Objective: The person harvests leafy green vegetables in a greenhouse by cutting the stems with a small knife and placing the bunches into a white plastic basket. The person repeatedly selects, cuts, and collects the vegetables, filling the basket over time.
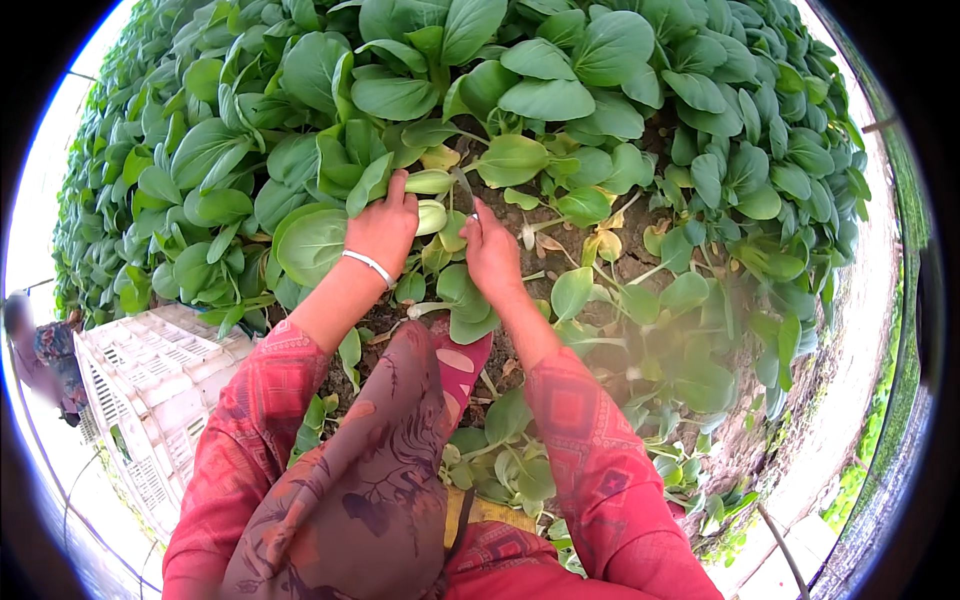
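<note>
Two hands working one bok choy plant (432, 205) at bed centre: left hand (383, 228) clasping its pale base, right hand (490, 250) pinching a small knife (466, 192). Probably light, crisp, leaves bruising easily; best gripping low at stalks. White crate (150, 385) sitting near left.

— What's around you there?

— Off my left knee stands a white plastic crate (150, 390) with latticed sides. Beyond it, at the far left, another person (45, 350) shows, blurred. Cut leaves (505, 470) lie scattered on the bare soil (610, 330) near my lap.

— And to the right?

— A pale path (850, 350) runs along the bed's edge, with a strip of grass (850, 490) beyond it.
</note>
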